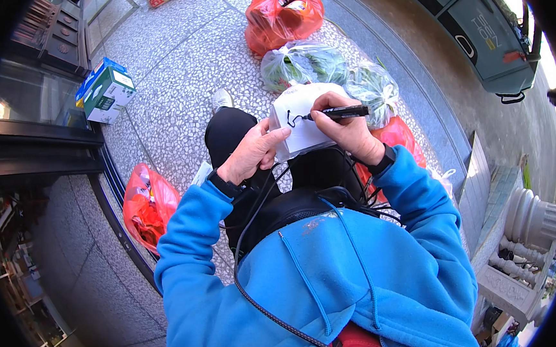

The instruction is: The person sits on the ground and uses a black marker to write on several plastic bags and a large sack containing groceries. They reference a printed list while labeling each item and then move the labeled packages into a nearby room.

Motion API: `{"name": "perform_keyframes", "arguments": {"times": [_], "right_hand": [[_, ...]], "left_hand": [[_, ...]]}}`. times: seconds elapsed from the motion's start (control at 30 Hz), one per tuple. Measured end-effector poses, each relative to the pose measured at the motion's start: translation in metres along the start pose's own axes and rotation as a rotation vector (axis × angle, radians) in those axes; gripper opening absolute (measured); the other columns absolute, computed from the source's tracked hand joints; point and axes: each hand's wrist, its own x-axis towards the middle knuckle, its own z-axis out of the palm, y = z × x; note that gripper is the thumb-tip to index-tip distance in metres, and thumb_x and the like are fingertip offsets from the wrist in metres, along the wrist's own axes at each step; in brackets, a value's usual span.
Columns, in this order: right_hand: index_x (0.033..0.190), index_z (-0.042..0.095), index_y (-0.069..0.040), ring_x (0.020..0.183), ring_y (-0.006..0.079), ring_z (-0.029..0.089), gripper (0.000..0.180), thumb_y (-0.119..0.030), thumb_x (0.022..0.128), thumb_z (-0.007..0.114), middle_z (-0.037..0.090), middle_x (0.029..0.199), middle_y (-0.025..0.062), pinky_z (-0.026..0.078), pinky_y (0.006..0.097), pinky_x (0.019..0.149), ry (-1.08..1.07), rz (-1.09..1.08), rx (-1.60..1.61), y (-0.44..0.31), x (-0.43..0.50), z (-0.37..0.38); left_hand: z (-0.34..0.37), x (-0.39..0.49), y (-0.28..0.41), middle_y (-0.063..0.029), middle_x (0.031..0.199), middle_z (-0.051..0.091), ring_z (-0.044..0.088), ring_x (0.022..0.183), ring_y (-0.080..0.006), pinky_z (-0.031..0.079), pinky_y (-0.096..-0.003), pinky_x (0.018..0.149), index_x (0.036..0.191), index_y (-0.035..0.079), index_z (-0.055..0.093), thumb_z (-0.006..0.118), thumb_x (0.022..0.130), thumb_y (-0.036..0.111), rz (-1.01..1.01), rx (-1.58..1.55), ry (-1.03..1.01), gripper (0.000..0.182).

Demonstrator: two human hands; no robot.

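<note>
My left hand (256, 148) grips the left edge of a stack of white paper (307, 135) in clear plastic, its thumb lying on the top face. The stack is over my lap, near my knees. My right hand (347, 132) holds a black marker pen (346, 112), with its tip at the paper. A wavy black line (293, 120) is drawn on the upper left of the white face. Just beyond the stack sits a clear plastic bag of green leafy vegetables (304, 65). Another clear bag of greens (373, 89), knotted, stands behind my right hand.
Red plastic bags stand at the far side (284, 20), by my right forearm (399, 138) and at left (150, 209). Cartons (108, 96) stand by the doorway. A black cable (247, 282) crosses my front. A grey-green vehicle (481, 38) is parked beyond the stone step (409, 43).
</note>
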Motion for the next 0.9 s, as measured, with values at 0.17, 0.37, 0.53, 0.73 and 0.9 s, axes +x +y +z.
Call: {"name": "perform_keyframes", "arguments": {"times": [0.17,0.37,0.53,0.73,0.9], "right_hand": [[0.087,0.063,0.000,0.077,0.0096,0.055,0.007,-0.006,0.083,0.063,0.062,0.081,0.0030,0.045,0.0250,0.070,-0.070,-0.001,0.012,0.000,0.000,-0.004],[0.087,0.064,-0.001,0.074,0.0104,0.056,0.008,-0.007,0.082,0.066,0.063,0.079,0.0036,0.046,0.0260,0.069,-0.100,-0.067,-0.002,-0.007,0.004,-0.003],[0.087,0.065,-0.001,0.073,0.0109,0.056,0.007,-0.006,0.082,0.066,0.063,0.078,0.0036,0.046,0.0258,0.069,-0.052,-0.051,-0.003,-0.010,0.005,-0.003],[0.090,0.064,-0.001,0.079,0.0096,0.056,0.008,-0.007,0.084,0.064,0.064,0.084,0.0034,0.045,0.0250,0.073,-0.009,-0.021,0.139,-0.011,0.003,-0.014],[0.092,0.064,-0.001,0.079,0.0074,0.054,0.009,-0.009,0.087,0.063,0.060,0.083,-0.0004,0.043,0.0221,0.073,0.064,0.225,0.375,-0.009,-0.005,-0.030]], "left_hand": [[0.001,-0.001,0.002,0.0005,0.077,0.052,0.035,0.042,-0.0010,0.029,-0.0164,0.035,0.116,0.004,0.049,0.064,0.092,0.032,-0.011,0.002,-0.002,0.040],[0.001,-0.001,0.002,0.0007,0.077,0.052,0.036,0.043,-0.0011,0.029,-0.0161,0.036,0.117,0.005,0.049,0.065,0.092,0.031,-0.021,-0.007,0.003,0.040],[0.001,-0.001,0.001,0.0008,0.077,0.051,0.036,0.043,-0.0011,0.029,-0.0160,0.036,0.117,0.005,0.049,0.065,0.092,0.031,-0.024,-0.008,0.012,0.040],[0.001,0.001,-0.001,0.0013,0.074,0.051,0.035,0.042,-0.0010,0.028,-0.0161,0.035,0.114,0.003,0.050,0.064,0.091,0.031,-0.013,-0.013,0.036,0.039],[-0.003,-0.003,-0.002,0.0022,0.070,0.049,0.034,0.041,-0.0010,0.028,-0.0165,0.034,0.112,0.001,0.050,0.063,0.090,0.030,-0.012,-0.026,0.061,0.039]]}}
